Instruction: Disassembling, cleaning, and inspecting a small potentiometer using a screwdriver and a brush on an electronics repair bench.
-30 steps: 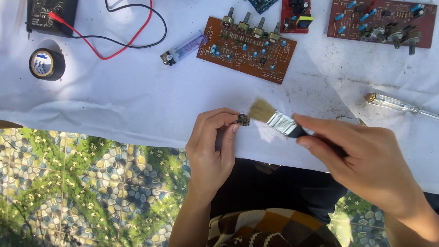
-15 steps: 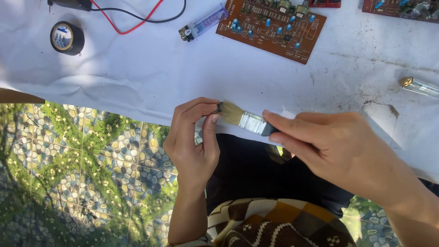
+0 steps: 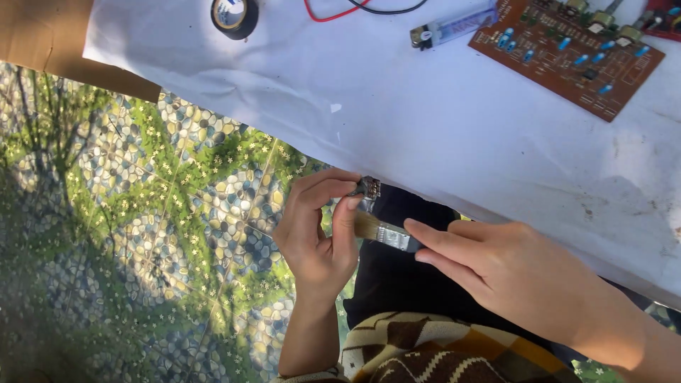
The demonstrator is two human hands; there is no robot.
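While the left hand [image 3: 319,237] pinches a small dark part [image 3: 369,188] between thumb and fingertips, the right hand [image 3: 511,266] grips a brush [image 3: 383,230] by its handle, fingers closed along it. The brush lies nearly level, tilting slightly; its long axis runs from the right hand at lower right up toward the left hand, bristles pointing left and a little up. The bristle tips meet the left thumb just below the part, and the metal ferrule shows just ahead of the right fingertips; the handle itself is hidden under that hand. Both hands and the brush sit in front of the worktop [image 3: 425,135] edge, over the person's dark lap, off the white cover. On the worktop, well apart from the hands, lie a brown circuit board [image 3: 567,60] at upper right, a lighter [image 3: 454,27] beside it, and a tape roll [image 3: 234,15] at the top.
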